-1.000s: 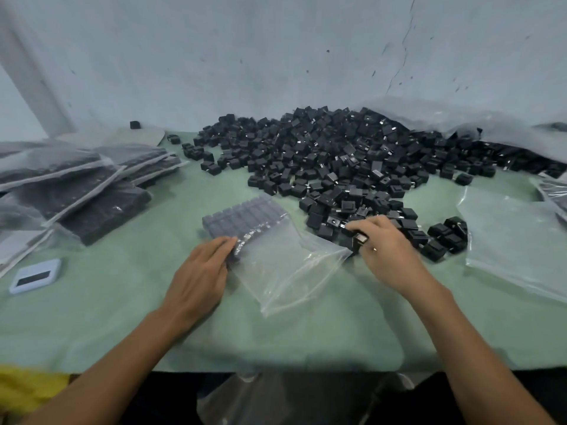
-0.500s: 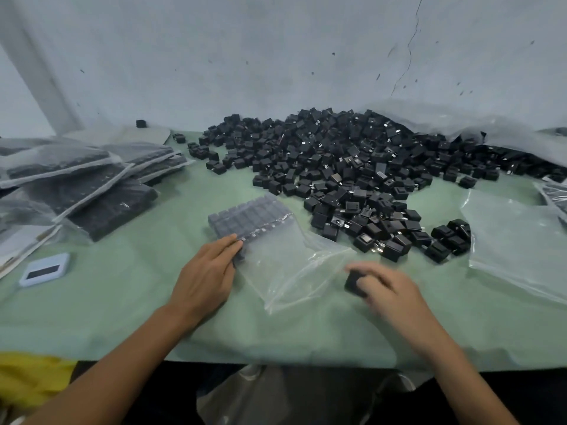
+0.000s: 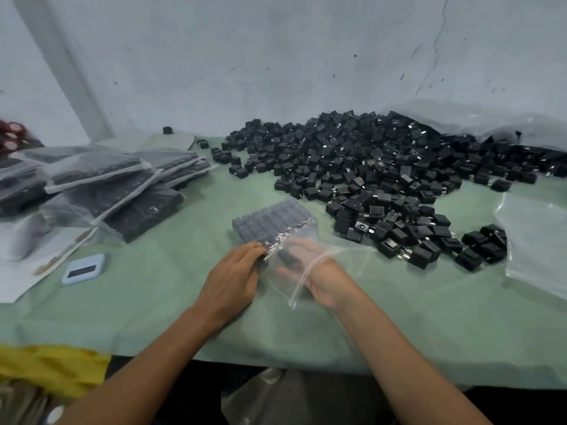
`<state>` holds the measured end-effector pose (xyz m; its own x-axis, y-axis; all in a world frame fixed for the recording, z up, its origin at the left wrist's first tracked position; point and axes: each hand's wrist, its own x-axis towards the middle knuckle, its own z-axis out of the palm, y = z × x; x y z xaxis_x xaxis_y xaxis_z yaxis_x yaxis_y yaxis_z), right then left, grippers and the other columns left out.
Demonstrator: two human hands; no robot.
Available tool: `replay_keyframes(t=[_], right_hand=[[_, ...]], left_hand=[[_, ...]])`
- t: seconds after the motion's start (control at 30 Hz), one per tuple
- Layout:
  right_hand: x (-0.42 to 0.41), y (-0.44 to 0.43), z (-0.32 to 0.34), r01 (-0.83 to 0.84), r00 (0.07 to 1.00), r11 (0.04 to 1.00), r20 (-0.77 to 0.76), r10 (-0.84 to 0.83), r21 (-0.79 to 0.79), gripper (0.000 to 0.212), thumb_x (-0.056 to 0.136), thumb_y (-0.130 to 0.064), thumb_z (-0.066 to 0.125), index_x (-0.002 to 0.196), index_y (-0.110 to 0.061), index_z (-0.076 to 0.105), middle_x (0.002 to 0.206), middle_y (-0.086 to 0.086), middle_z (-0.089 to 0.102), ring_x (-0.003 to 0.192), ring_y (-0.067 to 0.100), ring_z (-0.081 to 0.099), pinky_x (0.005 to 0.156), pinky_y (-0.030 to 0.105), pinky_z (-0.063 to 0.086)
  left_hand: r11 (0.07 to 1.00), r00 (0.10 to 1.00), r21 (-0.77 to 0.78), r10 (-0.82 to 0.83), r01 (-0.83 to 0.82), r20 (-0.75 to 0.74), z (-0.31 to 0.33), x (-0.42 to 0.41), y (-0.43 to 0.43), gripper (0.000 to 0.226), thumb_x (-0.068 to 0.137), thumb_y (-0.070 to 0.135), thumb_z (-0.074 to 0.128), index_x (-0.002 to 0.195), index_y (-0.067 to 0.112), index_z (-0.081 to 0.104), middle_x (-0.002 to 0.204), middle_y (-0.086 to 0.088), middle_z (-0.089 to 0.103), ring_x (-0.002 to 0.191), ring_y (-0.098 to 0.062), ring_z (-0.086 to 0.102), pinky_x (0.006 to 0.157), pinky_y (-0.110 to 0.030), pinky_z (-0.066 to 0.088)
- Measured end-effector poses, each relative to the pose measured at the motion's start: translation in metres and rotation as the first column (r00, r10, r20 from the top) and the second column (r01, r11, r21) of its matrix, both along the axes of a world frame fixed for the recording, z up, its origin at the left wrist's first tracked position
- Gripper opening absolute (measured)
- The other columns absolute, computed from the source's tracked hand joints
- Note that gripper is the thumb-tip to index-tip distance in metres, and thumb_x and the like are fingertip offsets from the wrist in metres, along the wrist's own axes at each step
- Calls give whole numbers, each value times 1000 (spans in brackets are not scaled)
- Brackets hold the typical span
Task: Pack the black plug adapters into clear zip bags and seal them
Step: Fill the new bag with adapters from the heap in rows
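A clear plastic zip bag [image 3: 310, 240] lies flat on the green counter [image 3: 153, 286], its far end packed with neat rows of small black cube-shaped plug adapters [image 3: 271, 220], its near mouth unsealed. One more black adapter [image 3: 287, 258] shows blurred inside the bag's mouth. A large loose heap of black plug adapters [image 3: 383, 173] spreads just beyond and to the right. Filled bags of adapters [image 3: 101, 185] lie stacked at left.
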<state>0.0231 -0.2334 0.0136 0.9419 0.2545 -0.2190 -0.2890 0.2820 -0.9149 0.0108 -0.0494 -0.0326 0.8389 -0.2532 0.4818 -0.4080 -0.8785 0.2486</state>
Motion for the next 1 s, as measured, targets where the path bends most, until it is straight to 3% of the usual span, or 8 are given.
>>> replay_keyframes(t=[0.1,0.2,0.3,0.37,0.57,0.63,0.73,1.0], right_hand=[[22,13,-7,37,998,922,53,-18,-385,14,88,0,61,97,-6,68,101,21,70,89,31,67,90,43,57],[32,5,-22,179,953,669,296,65,-721,23,95,-17,58,116,-17,66,114,2,67,100,20,62,75,15,45],[23,0,-31,204,869,655,443,222,-728,18,89,-16,57,98,-26,68,95,-11,66,87,4,57,76,23,43],[23,2,-37,154,854,643,428,295,-751,16,85,-17,55,87,-30,64,87,-9,68,83,8,61,73,25,46],[30,5,-29,188,847,597,436,304,-780,26,90,-18,66,116,-16,70,114,6,70,107,21,64,96,30,48],[25,8,-31,159,850,697,456,265,-700,17,82,-19,67,97,-24,73,94,-5,74,88,5,68,85,22,53],[24,9,-41,217,837,670,489,247,-710,16,86,-27,59,97,-34,69,84,-14,67,74,-7,59,67,2,39],[31,16,-41,283,879,537,439,187,-795,17,97,-18,55,107,-11,68,100,7,69,94,23,63,86,34,49]], left_hand=[[1000,1000,-7,-17,17,-3,-1,0,0,37,86,1,59,119,17,61,130,2,60,112,-20,57,95,-24,41],[1000,1000,-25,-9,9,-13,-1,1,0,33,90,3,57,120,17,60,133,3,58,117,-19,56,96,-27,44],[999,1000,-47,-9,8,-11,-1,1,-1,26,96,9,52,119,19,56,131,4,58,115,-18,57,92,-29,46],[996,1000,-84,16,-18,-24,-1,3,-1,23,101,20,47,123,22,52,132,6,55,115,-17,56,91,-29,46],[983,978,-137,93,-119,-184,-6,10,3,53,99,47,47,146,28,34,155,3,37,140,-16,37,114,-37,34],[986,968,-105,107,-133,-227,-7,13,5,55,98,52,45,148,33,31,159,5,31,143,-16,33,114,-42,31],[991,971,-54,104,-118,-214,-10,15,5,50,99,52,42,146,36,32,161,4,26,141,-19,37,108,-44,33],[991,977,-63,106,-120,-183,-12,15,5,43,99,47,47,138,30,40,157,1,35,132,-22,48,100,-44,40]])
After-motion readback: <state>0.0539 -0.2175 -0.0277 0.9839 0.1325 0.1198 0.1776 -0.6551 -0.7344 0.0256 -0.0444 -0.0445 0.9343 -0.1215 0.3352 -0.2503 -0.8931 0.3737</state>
